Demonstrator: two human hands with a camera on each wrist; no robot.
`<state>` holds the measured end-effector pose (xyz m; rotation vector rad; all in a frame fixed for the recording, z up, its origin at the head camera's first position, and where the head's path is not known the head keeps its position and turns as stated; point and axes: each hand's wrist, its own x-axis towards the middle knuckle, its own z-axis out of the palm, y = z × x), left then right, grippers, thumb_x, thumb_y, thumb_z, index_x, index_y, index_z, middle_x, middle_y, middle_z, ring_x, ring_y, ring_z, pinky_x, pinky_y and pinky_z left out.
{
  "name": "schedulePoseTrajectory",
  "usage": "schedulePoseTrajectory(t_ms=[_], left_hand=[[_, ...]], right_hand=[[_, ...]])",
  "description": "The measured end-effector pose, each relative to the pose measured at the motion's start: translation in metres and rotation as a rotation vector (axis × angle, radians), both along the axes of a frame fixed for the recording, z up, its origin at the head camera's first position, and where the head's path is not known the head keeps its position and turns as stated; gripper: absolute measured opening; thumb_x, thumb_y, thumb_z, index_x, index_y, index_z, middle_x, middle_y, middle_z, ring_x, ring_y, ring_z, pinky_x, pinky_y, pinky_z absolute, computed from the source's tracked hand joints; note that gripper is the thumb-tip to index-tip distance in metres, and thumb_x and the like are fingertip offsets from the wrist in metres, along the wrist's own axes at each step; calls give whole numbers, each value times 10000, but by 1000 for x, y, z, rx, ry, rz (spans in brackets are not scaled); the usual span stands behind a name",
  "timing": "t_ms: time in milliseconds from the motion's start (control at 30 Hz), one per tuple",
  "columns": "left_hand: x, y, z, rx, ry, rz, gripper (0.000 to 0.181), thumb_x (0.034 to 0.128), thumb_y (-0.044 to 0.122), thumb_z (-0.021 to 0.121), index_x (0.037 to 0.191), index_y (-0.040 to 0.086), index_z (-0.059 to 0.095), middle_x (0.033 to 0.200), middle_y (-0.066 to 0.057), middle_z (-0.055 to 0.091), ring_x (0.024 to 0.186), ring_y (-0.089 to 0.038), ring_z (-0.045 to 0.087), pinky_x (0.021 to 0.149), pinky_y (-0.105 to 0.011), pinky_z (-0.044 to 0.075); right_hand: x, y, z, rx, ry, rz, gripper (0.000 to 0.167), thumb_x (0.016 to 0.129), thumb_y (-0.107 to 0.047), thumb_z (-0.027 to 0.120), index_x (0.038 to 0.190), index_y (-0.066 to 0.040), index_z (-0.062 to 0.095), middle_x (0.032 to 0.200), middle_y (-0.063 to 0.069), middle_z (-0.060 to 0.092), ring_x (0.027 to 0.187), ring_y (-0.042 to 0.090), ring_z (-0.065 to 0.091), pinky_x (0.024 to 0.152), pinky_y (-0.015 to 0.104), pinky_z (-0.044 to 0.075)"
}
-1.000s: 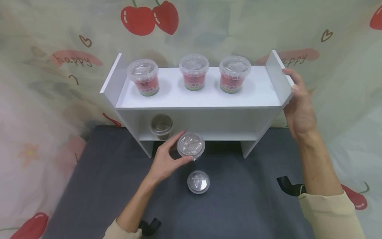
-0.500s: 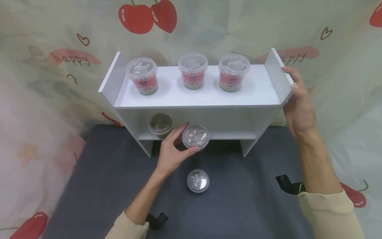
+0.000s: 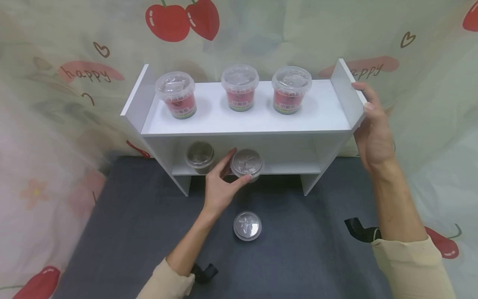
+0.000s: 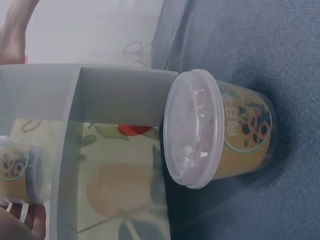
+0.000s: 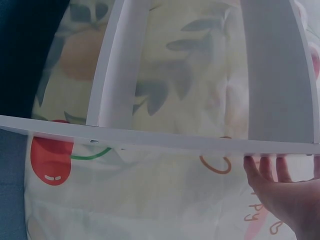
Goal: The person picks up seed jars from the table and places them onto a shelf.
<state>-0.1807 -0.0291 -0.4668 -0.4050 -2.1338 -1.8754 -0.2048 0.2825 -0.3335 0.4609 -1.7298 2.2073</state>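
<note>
My left hand (image 3: 221,189) grips a clear-lidded plastic cup (image 3: 247,161) between thumb and fingers at the front of the lower shelf level. In the left wrist view this held cup (image 4: 15,172) shows a sunflower label, and part of it is cut off. Another cup with a sunflower label (image 4: 245,132) stands on the dark cloth, its lid (image 3: 247,226) seen from above in the head view. My right hand (image 3: 375,133) holds the right side panel of the white shelf (image 3: 246,122); in the right wrist view, its fingers (image 5: 284,170) reach the panel from outside.
Three red-labelled lidded cups, a left one (image 3: 176,95), a middle one (image 3: 240,88) and a right one (image 3: 291,90), stand on the top level. One more lidded cup (image 3: 200,157) sits at the left of the lower level. A printed curtain (image 3: 261,33) hangs behind.
My left hand has carried its cup forward and slightly right, from in front of the shelf up to the lower level's front edge. My right hand keeps its hold on the side panel.
</note>
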Motion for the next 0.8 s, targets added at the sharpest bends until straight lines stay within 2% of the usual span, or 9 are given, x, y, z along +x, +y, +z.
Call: schedulePoseTrajectory(t_ms=[167, 267, 433, 600, 700, 800], left_hand=[[-7, 5, -6, 20, 32, 19, 736, 765, 134, 869, 1427, 181, 552, 1412, 5, 565, 1111, -196, 639, 934, -346, 494], [-11, 8, -7, 20, 60, 35, 727, 761, 145, 873, 1417, 184, 563, 1394, 8, 580, 1111, -194, 641, 937, -324, 498], [-16, 11, -7, 26, 79, 89, 712, 739, 153, 890, 1387, 159, 595, 1335, -59, 615, 1154, -202, 615, 946, -324, 504], [-20, 13, -6, 33, 57, 126, 716, 717, 110, 898, 1371, 121, 606, 1295, -131, 603, 1185, -239, 585, 977, -320, 486], [-19, 15, -2, 31, 41, 140, 717, 716, 83, 893, 1369, 74, 597, 1323, -167, 599, 1185, -287, 597, 978, -362, 489], [-14, 17, 11, 47, 27, 137, 709, 727, 50, 877, 1365, -5, 573, 1348, -211, 583, 1161, -337, 617, 962, -397, 500]], right_hand=[[0, -1, -1, 17, 18, -10, 488, 929, -340, 486, 1381, -159, 520, 1452, 111, 354, 1258, 269, 347, 972, 431, 259], [-1, -1, -2, 14, 30, -12, 496, 930, -339, 490, 1389, -152, 518, 1448, 122, 361, 1253, 277, 350, 965, 437, 260], [-2, -1, -2, 0, 23, 2, 483, 926, -328, 502, 1378, -160, 519, 1440, 112, 360, 1247, 267, 355, 968, 431, 258], [-2, 0, -2, -9, 7, 10, 478, 921, -330, 511, 1374, -174, 514, 1429, 104, 364, 1232, 255, 368, 965, 423, 264], [-1, 0, -3, -3, 8, 0, 486, 921, -337, 511, 1380, -178, 513, 1433, 108, 366, 1233, 259, 370, 961, 427, 266], [-1, -1, -2, 11, 15, -10, 493, 924, -347, 504, 1386, -175, 509, 1444, 108, 358, 1245, 263, 359, 965, 429, 261]])
